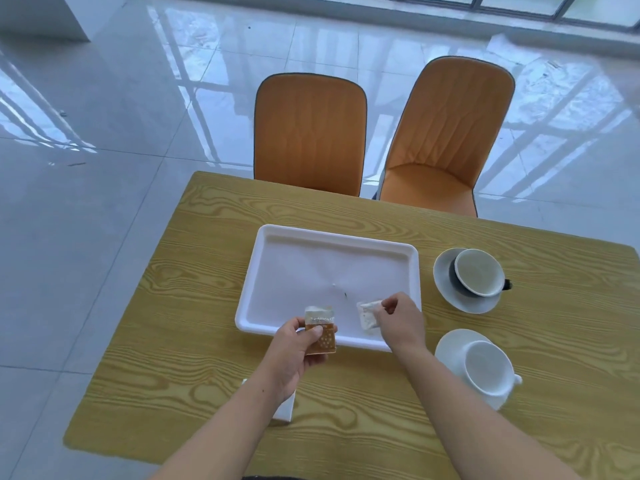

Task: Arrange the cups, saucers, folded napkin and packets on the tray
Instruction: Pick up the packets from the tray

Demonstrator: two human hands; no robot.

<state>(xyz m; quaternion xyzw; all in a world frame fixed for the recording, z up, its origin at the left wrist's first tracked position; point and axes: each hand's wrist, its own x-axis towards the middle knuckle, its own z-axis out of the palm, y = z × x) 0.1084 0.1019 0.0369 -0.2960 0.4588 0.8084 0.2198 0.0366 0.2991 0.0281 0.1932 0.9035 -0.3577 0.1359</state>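
At the centre of the frame, a white tray (pixel 332 261) lies on the wood-grain bench (pixel 180 341), its bare floor marked only by a small dark speck. Over the tray's near rim, an amber packet (pixel 321 330) is pinched in the left hand (pixel 294 355), the thumb pressed on its face and the fingers closed behind it. To the right of it, a white packet (pixel 367 315) is held at its corner by the closed fingertips of the right hand (pixel 398 320), above the tray's lower right area; whether the packet touches the tray floor cannot be told. At right of the tray, on the bench, a grey saucer (pixel 446 275) carries a dark cup (pixel 479 271) with a pale inside, its handle pointing right. Below it in the frame, a white saucer (pixel 450 344) carries a white cup (pixel 488 370), which is seen tilted toward the camera, handle to the right. A folded white napkin (pixel 285 408) is partly hidden under the left wrist, near the lower middle of the frame. Two orange chairs (pixel 310 133) stand at the bench's far edge, on a glossy tiled floor (pixel 104 98).
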